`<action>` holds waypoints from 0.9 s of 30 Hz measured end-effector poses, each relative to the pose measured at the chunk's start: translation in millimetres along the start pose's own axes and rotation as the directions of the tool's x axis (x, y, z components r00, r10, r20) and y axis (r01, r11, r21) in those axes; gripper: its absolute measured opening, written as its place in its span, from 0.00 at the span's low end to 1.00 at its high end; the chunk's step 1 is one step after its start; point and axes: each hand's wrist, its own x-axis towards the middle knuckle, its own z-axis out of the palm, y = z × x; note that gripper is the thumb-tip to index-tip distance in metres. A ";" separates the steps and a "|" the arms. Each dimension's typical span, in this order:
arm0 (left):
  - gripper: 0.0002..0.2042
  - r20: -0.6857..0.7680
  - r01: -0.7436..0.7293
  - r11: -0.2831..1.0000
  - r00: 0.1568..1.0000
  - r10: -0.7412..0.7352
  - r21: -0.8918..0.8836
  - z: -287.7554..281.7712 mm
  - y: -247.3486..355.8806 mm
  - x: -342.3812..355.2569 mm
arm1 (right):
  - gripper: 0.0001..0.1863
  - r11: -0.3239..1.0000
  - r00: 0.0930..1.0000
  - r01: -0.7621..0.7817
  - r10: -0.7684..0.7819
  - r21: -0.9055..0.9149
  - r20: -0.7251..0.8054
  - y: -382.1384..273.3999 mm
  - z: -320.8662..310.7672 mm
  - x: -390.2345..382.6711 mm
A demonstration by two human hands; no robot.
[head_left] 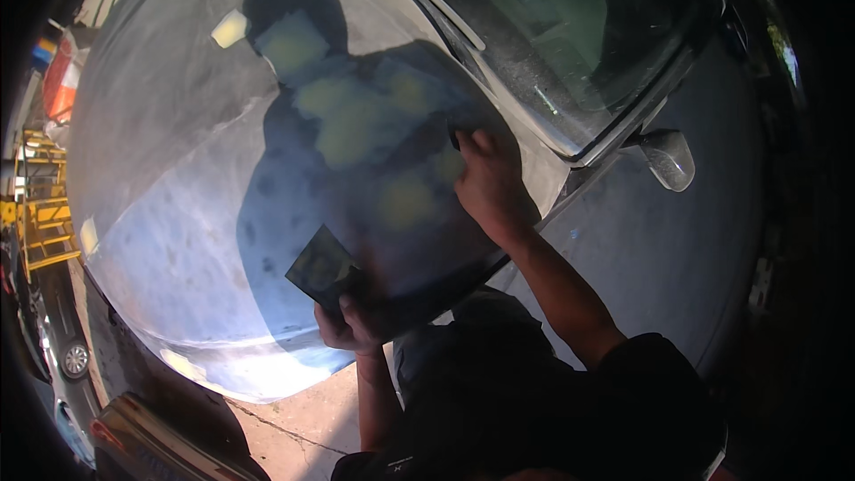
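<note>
The grey car hood (178, 151) fills the middle, marked with pale yellow patches (405, 200) and shaded by my shadow. My left hand (347, 321), at the lower middle, grips a dark, flat square piece (321, 263) with mottled greenish smears, held over the hood. My right hand (481, 178) is higher up on the right, with bent fingers closed on a small black piece (451, 132) against the hood near the windscreen; most of that piece is hidden by my fingers.
The windscreen (570, 27) and wipers border the hood at upper right, with a side mirror (668, 160) beyond. At left are yellow metal steps (44, 229), an orange-and-white object (62, 80) and a dark car (62, 321). Cracked concrete (276, 419) shows below.
</note>
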 end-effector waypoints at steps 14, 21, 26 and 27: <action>0.18 -0.005 0.023 1.000 1.000 -0.022 0.015 -2.4 -4.3 -1.4 | 0.28 0.960 0.991 0.132 -0.130 0.247 -0.022 -39.6 -4.7 -55.6; 0.18 -0.031 0.027 0.998 0.999 -0.029 -0.052 1.0 -2.4 -2.2 | 0.24 0.985 0.990 -0.034 0.057 0.169 -0.133 42.9 -8.8 -0.3; 0.18 -0.012 0.049 0.998 0.999 -0.050 -0.035 0.8 -0.3 -1.4 | 0.27 0.989 0.999 -0.019 0.023 0.146 -0.026 36.6 -2.5 -3.3; 0.18 -0.020 0.046 0.999 0.999 -0.046 -0.022 -0.4 -0.1 -2.2 | 0.28 0.985 1.000 -0.021 0.018 0.169 0.016 25.3 -6.3 -10.7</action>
